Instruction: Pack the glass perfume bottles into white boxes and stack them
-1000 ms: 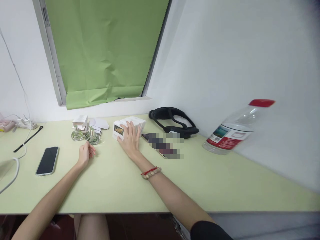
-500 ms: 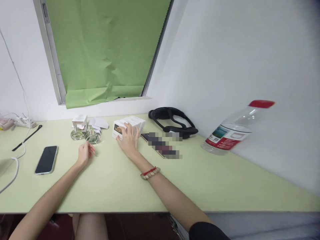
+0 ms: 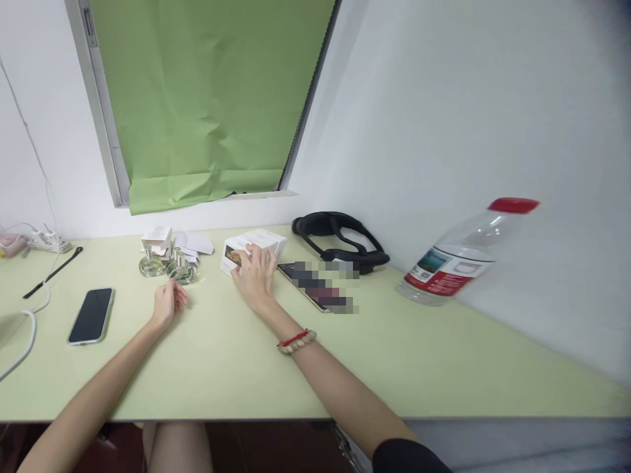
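My right hand reaches over a group of white boxes, its fingers spread across them and bent down on the near box. That box has a dark picture panel on its front, and the hand covers part of it. Resting on its side on the table, my left hand is loosely curled with the fingers a little apart and nothing visible in it. Just beyond it stand several clear glass perfume bottles, one at the left and others close together. Behind them are a small white box and folded white cartons.
A phone lies at left, near a white cable, a black stick and a power strip. Right of my right hand are a partly blurred phone-like device, a black headset and a tilted plastic bottle.
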`<state>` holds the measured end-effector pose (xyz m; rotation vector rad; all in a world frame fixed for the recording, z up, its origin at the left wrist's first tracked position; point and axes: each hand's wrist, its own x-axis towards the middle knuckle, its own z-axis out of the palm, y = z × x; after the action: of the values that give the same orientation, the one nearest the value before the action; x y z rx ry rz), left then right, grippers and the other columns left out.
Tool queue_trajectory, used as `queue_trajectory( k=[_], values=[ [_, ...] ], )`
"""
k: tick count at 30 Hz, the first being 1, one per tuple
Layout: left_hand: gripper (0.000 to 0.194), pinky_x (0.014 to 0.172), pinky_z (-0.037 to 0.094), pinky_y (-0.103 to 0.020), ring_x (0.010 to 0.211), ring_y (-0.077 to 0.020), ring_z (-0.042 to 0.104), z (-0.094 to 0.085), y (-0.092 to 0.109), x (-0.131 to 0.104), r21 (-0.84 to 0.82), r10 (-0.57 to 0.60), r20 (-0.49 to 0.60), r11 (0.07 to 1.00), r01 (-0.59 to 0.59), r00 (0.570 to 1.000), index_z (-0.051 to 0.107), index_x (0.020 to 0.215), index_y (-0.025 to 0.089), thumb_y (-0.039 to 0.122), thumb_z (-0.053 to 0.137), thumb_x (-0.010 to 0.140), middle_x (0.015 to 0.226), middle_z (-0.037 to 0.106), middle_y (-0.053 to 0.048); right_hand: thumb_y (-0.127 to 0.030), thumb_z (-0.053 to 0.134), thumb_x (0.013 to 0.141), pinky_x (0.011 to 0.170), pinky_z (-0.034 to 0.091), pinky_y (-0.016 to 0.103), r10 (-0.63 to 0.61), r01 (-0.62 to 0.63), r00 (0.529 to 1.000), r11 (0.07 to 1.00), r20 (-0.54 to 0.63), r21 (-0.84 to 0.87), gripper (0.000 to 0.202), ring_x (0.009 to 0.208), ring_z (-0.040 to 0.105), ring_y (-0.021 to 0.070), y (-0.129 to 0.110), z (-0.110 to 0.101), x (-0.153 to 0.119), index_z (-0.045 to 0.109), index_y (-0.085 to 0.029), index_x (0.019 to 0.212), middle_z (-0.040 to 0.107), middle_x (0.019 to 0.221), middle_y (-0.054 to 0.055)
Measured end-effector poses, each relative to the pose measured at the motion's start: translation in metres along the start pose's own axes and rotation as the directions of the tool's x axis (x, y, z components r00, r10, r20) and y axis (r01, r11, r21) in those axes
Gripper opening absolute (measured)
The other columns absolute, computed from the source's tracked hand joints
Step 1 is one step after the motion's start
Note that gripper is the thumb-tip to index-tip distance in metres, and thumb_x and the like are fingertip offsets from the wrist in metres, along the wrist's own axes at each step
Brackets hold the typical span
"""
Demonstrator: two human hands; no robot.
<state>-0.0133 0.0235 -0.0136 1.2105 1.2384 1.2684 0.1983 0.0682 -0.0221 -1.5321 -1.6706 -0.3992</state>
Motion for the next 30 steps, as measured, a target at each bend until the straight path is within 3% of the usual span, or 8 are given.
queue_trajectory(
  k=[7,11,15,21,30],
  values=[
    [0.047,0.039,0.026,-0.020,0.033,-0.0073,0.041,0.001,0.001,-0.001,0.005,-0.017,0.001,1.000,0.017,1.000,0.054,0.053,0.013,0.035,0.032,0.088,0.045,0.052,-0.004,-0.017,0.051,0.081,0.117,0.014,0.051,-0.023,0.023,1.000,1.000,-0.002,-0.022,0.039,0.134,0.034,0.0284,0.000,0.007,-0.005,0.060,-0.014,0.119,0.047,0.135,0.017],
    [0.047,0.038,0.025,-0.020,0.033,-0.0070,0.041,0.003,0.003,-0.003,0.004,-0.028,-0.001,1.000,0.028,1.000,0.054,0.053,0.013,0.036,0.034,0.089,0.045,0.051,-0.004,-0.019,0.052,0.084,0.116,0.017,0.049,-0.062,0.062,0.997,0.998,-0.053,0.008,0.033,0.134,0.036,0.0276,-0.003,0.006,-0.007,0.064,-0.017,0.115,0.047,0.136,0.015],
    [0.049,0.038,0.026,-0.020,0.033,-0.0070,0.041,0.004,0.004,-0.005,0.008,-0.030,0.009,1.000,0.030,0.999,0.054,0.053,0.013,0.041,0.040,0.089,0.045,0.051,-0.003,-0.019,0.050,0.087,0.115,0.019,0.046,-0.144,0.147,0.988,0.987,-0.051,0.069,0.025,0.126,0.044,0.0256,-0.012,0.003,-0.009,0.068,-0.020,0.104,0.054,0.127,0.012],
    [0.050,0.038,0.026,-0.020,0.032,-0.0070,0.039,0.005,0.002,-0.005,0.013,-0.040,0.017,0.999,0.040,0.999,0.054,0.052,0.013,0.040,0.038,0.091,0.043,0.050,-0.003,-0.016,0.052,0.086,0.102,0.034,0.040,-0.276,0.262,0.959,0.950,0.060,0.171,0.017,0.109,0.052,0.0237,-0.021,0.007,-0.016,0.069,-0.020,0.086,0.062,0.111,0.008],
    [0.048,0.039,0.026,-0.020,0.033,-0.0069,0.040,0.005,-0.001,-0.003,0.036,-0.033,0.026,0.999,0.032,0.999,0.055,0.052,0.013,0.034,0.036,0.092,0.043,0.051,-0.003,-0.011,0.052,0.083,0.083,0.043,0.032,-0.341,0.300,0.931,0.919,0.134,0.257,0.016,0.093,0.059,0.0199,-0.026,0.008,-0.020,0.066,-0.018,0.082,0.066,0.093,0.005]
  ],
)
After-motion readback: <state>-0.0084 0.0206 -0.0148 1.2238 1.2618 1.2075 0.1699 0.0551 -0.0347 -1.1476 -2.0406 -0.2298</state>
